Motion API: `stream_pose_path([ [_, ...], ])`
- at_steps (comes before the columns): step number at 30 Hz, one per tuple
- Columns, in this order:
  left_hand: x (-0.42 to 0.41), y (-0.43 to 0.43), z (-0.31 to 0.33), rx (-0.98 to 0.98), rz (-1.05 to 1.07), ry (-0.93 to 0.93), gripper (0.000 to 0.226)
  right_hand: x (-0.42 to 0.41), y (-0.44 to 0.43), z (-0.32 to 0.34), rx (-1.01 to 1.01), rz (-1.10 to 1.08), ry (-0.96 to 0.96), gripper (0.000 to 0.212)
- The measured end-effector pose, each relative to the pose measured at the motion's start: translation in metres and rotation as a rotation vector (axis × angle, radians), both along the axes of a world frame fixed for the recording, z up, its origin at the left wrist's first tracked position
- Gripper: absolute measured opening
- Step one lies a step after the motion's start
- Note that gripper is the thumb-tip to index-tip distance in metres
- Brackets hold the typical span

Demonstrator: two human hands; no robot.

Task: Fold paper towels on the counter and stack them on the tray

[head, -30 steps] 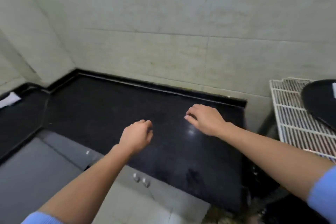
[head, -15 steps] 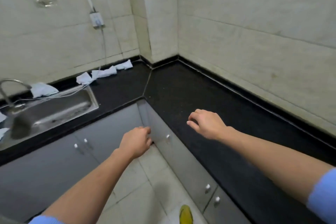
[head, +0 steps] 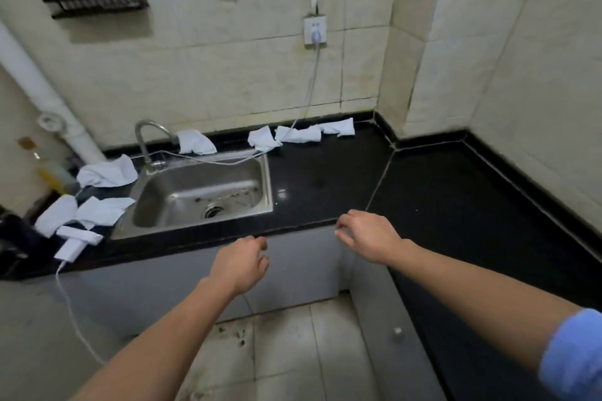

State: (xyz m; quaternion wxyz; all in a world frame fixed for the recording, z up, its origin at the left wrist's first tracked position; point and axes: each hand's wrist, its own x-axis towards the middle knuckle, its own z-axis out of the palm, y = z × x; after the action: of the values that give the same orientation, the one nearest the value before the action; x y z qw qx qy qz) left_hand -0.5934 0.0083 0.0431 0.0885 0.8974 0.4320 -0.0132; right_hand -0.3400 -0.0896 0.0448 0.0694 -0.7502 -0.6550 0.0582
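Observation:
Several crumpled white paper towels lie on the black counter (head: 329, 172). One row of towels (head: 299, 134) sits against the back wall right of the sink, one towel (head: 195, 142) lies behind the tap, and a cluster (head: 94, 208) lies left of the sink. My left hand (head: 242, 262) hovers in front of the counter's edge, fingers loosely curled, holding nothing. My right hand (head: 368, 234) hovers at the counter's inner corner edge, fingers relaxed and empty. No tray is in view.
A steel sink (head: 202, 198) with a curved tap (head: 146, 143) is set in the counter. A white cable (head: 309, 91) runs from a wall socket (head: 314, 30) down across the sink's rim. A white charger (head: 70, 249) lies at the counter's left front. Grey cabinets stand below.
The view has swung left from the bare right counter to the sink and the scattered towels. Both hands stay raised and empty in front of me.

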Motion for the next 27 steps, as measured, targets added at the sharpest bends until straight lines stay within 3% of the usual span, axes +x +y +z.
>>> stream_pose_path([
  [5,-0.007,0.075,-0.013,-0.022,0.075,-0.003,0.03,-0.004,0.091,-0.014,-0.045,0.051,0.0,0.031],
  [15,0.04,0.252,-0.014,-0.04,-0.063,-0.039,0.027,0.025,0.238,-0.021,-0.095,-0.111,-0.007,0.03],
  [27,0.143,0.357,-0.045,-0.177,-0.173,-0.054,0.026,0.156,0.333,-0.054,-0.265,-0.319,0.007,0.03],
])
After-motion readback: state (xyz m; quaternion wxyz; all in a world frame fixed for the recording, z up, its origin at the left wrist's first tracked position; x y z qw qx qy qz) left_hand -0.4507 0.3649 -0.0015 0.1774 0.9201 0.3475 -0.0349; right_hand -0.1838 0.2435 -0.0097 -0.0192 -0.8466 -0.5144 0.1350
